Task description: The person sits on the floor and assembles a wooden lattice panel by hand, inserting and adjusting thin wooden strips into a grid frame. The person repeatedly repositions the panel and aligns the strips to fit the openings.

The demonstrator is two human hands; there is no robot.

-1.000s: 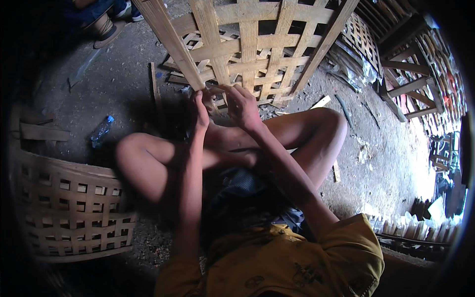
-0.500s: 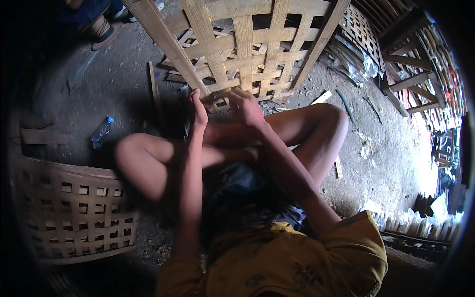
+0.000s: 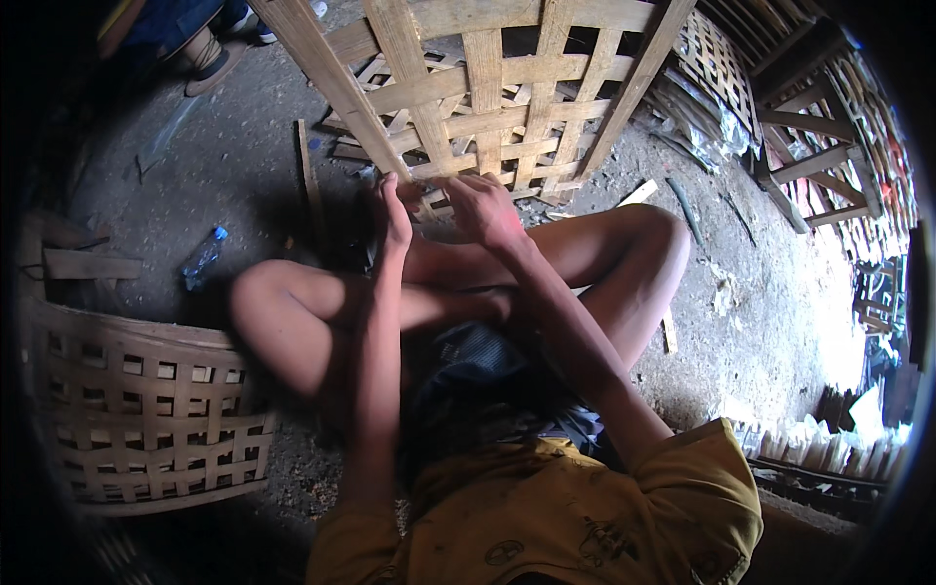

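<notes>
A woven panel of pale wooden or bamboo strips [image 3: 485,97] stands tilted in front of my crossed legs, with straight slats along its sides. My left hand [image 3: 394,213] grips its near left corner, the thumb pressed against the end of the side slat. The left fingers are partly hidden behind that corner. Close beside it, my right hand [image 3: 480,209] is closed at the panel's near edge, fingers curled and pointing toward the left hand. Whatever lies between the right fingertips is too small or hidden to make out.
A woven basket-like piece [image 3: 146,409] stands at my left, near a plastic bottle with a blue cap [image 3: 203,261]. Loose strips [image 3: 639,192] lie on the floor. Stacked lattice panels [image 3: 717,63] and a wooden stand [image 3: 814,146] are at right. Another person's foot [image 3: 213,70] shows far left.
My right hand has shifted very slightly, with its fingers curled more tightly. The left hand stays at the panel's corner. The view has moved a little.
</notes>
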